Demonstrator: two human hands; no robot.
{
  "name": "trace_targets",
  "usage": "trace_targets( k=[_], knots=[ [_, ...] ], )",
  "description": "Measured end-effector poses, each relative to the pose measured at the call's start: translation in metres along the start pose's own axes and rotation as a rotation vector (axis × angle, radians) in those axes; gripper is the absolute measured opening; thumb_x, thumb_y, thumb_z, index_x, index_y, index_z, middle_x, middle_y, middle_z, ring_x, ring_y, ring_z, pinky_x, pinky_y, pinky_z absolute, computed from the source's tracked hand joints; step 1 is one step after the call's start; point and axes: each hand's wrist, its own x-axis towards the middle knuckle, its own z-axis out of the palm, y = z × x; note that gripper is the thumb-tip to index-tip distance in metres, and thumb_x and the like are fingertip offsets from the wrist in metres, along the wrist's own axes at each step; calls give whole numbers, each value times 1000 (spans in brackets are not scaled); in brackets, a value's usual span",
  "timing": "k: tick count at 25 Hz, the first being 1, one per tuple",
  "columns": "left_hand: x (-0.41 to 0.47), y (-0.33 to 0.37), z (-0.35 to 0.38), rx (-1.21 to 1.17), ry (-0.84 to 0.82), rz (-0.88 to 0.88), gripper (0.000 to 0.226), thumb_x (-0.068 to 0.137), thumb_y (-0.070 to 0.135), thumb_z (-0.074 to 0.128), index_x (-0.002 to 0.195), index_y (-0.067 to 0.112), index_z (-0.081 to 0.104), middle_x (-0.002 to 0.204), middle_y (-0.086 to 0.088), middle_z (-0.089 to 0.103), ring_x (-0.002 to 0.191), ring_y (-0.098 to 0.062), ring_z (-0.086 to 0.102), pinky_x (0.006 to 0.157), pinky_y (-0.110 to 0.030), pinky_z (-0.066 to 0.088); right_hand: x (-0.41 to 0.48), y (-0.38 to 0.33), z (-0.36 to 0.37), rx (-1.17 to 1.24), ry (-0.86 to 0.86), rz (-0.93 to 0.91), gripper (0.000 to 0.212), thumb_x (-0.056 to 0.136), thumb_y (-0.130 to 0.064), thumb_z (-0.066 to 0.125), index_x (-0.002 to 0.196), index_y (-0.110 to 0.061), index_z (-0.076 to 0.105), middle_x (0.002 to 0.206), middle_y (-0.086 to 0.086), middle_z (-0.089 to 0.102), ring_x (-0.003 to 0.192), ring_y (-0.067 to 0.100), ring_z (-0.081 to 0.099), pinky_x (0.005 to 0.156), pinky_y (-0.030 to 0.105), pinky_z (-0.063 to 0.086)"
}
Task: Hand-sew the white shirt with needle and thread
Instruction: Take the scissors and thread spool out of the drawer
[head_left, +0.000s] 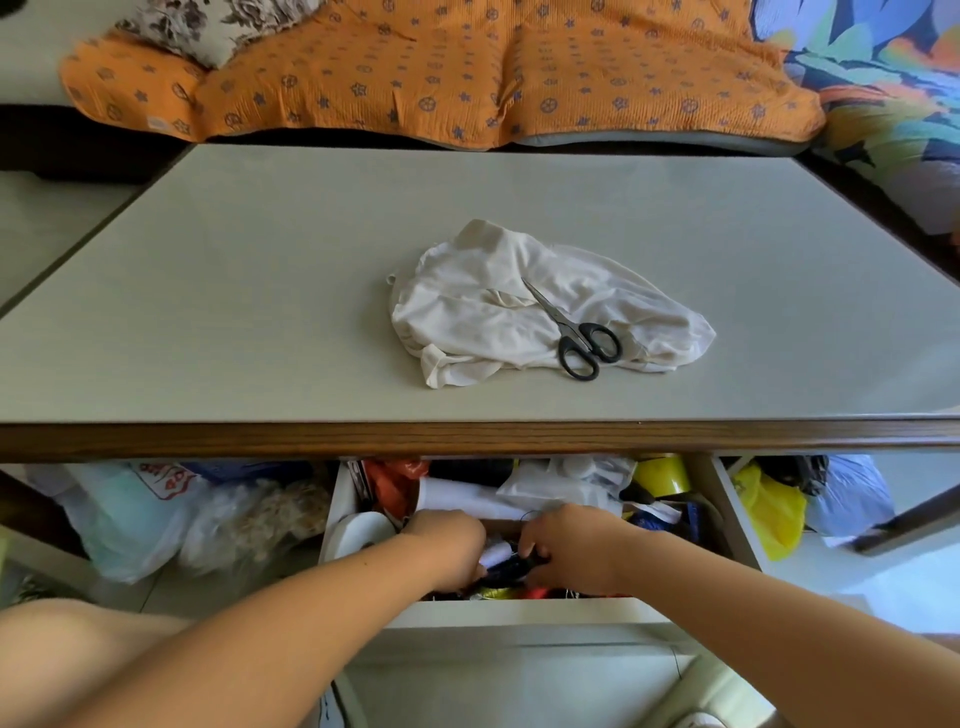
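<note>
Under the table (208, 312) at the left, plastic bags (130, 514) blur together. In the open drawer (519, 609) the left hand (447, 545) dips into clutter with its fingertips hidden, so its grip cannot be told. A white spool (496, 553) shows between the hands. The right hand (571, 551) curls its fingers round a dark spool (511, 570), which is half covered. Up on the table the white shirt (493, 312) lies crumpled under the scissors (576, 332).

A white shirt (545, 306) of soft, creased cloth is pictured on a desk (208, 291) topped in a smooth, matt, pale surface and edged at the front in dark grained wood. Scissors (566, 328) with bright metal blades and glossy black plastic handles are laid on the cloth. Crinkled orange fabric (441, 78) is draped beyond the far edge.
</note>
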Motion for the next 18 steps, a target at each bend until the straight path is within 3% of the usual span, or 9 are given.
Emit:
trace_targets(
  k=[2,4,7,9,12,15,18],
  knots=[
    [-4,4,-7,28,12,-3,45,100,44,38,84,9,61,78,-5,54,71,-23,51,59,-30,35,2,-2,5,44,-50,47,40,91,-38,58,128,-24,57,124,5,58,112,25,56,88,35,48],
    [-5,4,-19,58,19,17,38,99,39,42,87,9,61,83,-6,57,74,-23,54,58,-30,37,8,-8,7,-6,-64,116,37,91,-33,58,125,-21,58,123,6,58,111,27,57,89,37,50],
    [-13,-2,-34,62,17,29,31,92,33,44,105,15,64,100,-5,66,82,-23,63,66,-34,52,12,-16,-1,-34,-13,158,26,94,-27,50,109,-10,62,97,6,58,89,24,55,74,33,46],
    [-30,-8,-48,12,16,55,28,94,34,42,96,15,62,93,-8,70,72,-23,65,58,-31,48,4,-15,-15,18,64,138,27,94,-31,49,96,-8,63,87,6,58,77,20,50,65,29,41],
    [-62,-8,-76,-161,15,124,28,98,33,39,95,10,56,81,-10,73,59,-20,63,57,-32,47,-26,-7,-34,243,279,56,20,91,-39,59,97,-19,59,89,-4,63,72,14,55,58,25,44],
    [-84,-8,-99,-319,86,192,27,100,38,40,102,15,54,80,-4,74,65,-18,70,69,-36,54,-51,0,-54,493,474,-47,24,88,-33,67,105,-29,51,88,-8,68,73,3,62,68,21,52],
    [-86,-13,-118,-533,197,231,20,100,38,45,104,20,54,89,0,73,78,-14,72,73,-36,59,-59,13,-80,747,585,-79,19,88,-24,69,104,-28,59,81,-5,74,72,6,68,72,22,56]
  ],
)
